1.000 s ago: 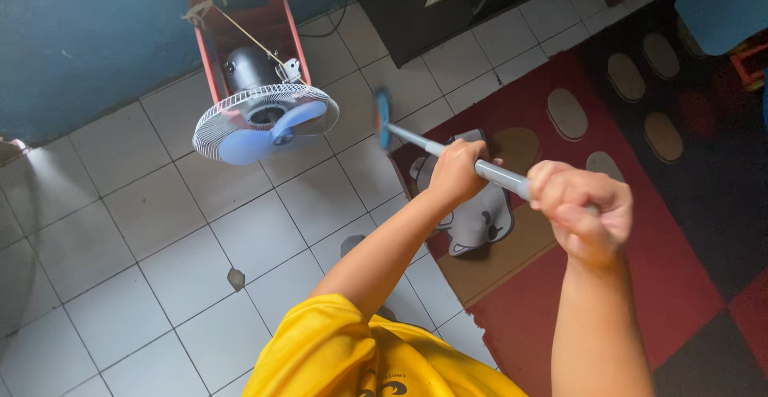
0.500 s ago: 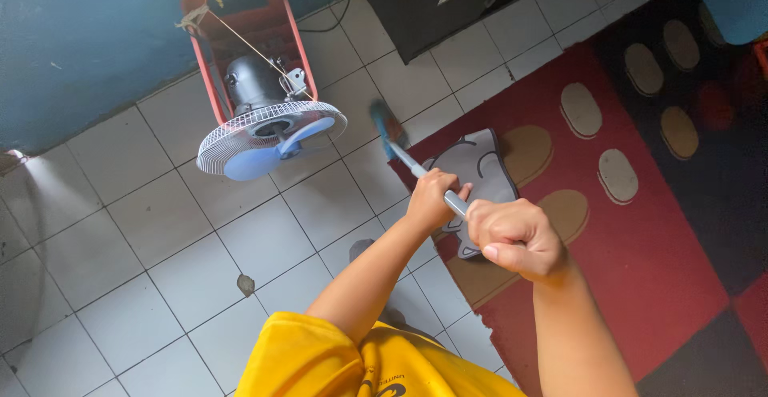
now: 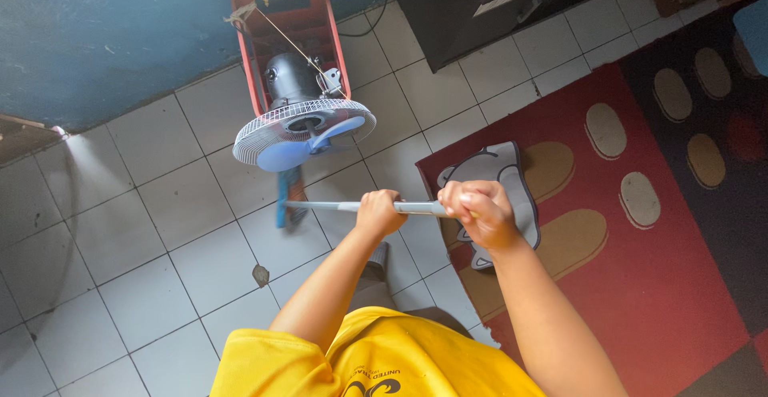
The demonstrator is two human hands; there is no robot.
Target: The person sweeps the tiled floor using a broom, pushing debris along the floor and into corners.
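A grey broom handle (image 3: 336, 206) runs level across the view, gripped by both my hands. My left hand (image 3: 381, 211) is closed around its middle and my right hand (image 3: 475, 211) around its near end. The blue broom head (image 3: 289, 197) rests on the white floor tiles (image 3: 120, 237), just below a white caged fan with blue blades (image 3: 304, 133). The fan leans on a red plastic crate (image 3: 288, 25) by the blue wall.
A red mat with tan oval patches (image 3: 640, 229) covers the floor on the right, with a grey animal-shaped mat (image 3: 496, 169) on its edge. A dark cabinet (image 3: 496, 5) stands at the back. A small bit of debris (image 3: 261, 274) lies on the tiles.
The broom head swung left across the tiles, from the mat's edge to below the fan. The handle now lies level, and both hands moved left with it.
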